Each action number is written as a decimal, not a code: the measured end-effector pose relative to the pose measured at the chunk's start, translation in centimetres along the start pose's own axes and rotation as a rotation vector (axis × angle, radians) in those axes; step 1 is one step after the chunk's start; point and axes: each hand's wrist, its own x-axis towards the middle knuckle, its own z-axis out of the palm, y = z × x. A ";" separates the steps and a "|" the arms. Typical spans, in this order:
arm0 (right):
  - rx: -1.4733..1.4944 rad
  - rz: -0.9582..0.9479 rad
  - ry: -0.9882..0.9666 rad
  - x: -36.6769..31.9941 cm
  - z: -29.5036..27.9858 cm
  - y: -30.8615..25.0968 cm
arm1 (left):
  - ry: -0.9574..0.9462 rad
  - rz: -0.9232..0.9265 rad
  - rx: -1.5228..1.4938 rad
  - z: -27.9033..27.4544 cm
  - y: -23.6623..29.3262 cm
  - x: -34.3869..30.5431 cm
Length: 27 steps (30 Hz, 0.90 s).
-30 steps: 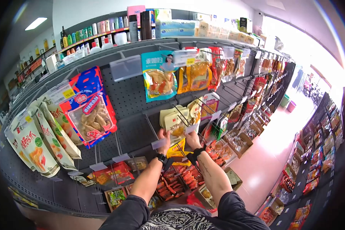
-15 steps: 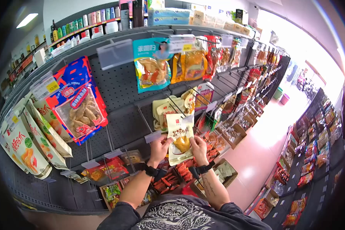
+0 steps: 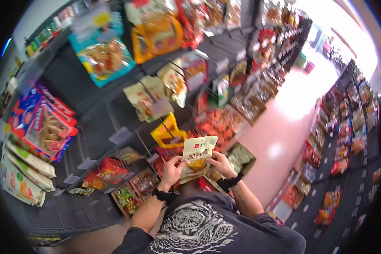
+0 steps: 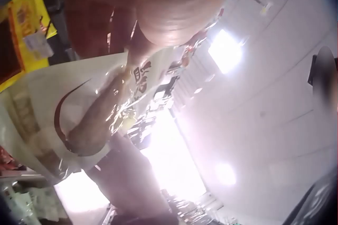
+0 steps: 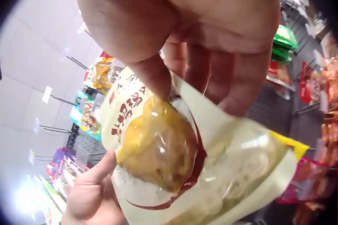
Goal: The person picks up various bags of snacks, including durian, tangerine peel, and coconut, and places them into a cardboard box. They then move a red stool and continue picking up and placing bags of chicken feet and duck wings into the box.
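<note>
A cream-coloured snack pouch [image 3: 200, 146] with red-brown lettering is held upright in front of the chest by both hands. Through its clear window [image 5: 158, 146] shows a yellow-brown piece of food, perhaps poultry. My left hand [image 3: 172, 171] pinches the pouch's left edge, thumb on the front. At the opposite edge my right hand [image 3: 223, 165] pinches it likewise; its thumb [image 5: 153, 80] presses the front while the other fingers go behind. Similar cream pouches [image 3: 146, 97] hang from a shelf hook just beyond, beside a yellow packet [image 3: 169, 133].
A dark pegboard rack [image 3: 84, 101] with protruding hooks and clear tag holders [image 3: 120, 135] stands ahead and left. Higher up hangs a teal pouch [image 3: 103, 53]. Open boxes of small packets [image 3: 129, 199] line the lowest shelf. On the right runs an aisle floor [image 3: 277, 139] beside another rack.
Both hands have taken the pouch from the hook area and drawn it back toward the chest. The head view has tilted downward and turned, so the shelves appear shifted up and left.
</note>
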 end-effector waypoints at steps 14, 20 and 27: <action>-0.325 0.379 0.671 -10.9 -14.5 19.2 | -0.581 -0.239 0.246 13.8 -7.5 -1.9; -0.828 0.376 0.459 -8.1 -18.2 31.1 | -0.448 -0.312 0.248 9.5 -4.8 -3.0; -0.605 0.588 0.437 -4.6 -16.4 28.3 | 0.091 -0.206 0.031 1.0 -4.3 0.0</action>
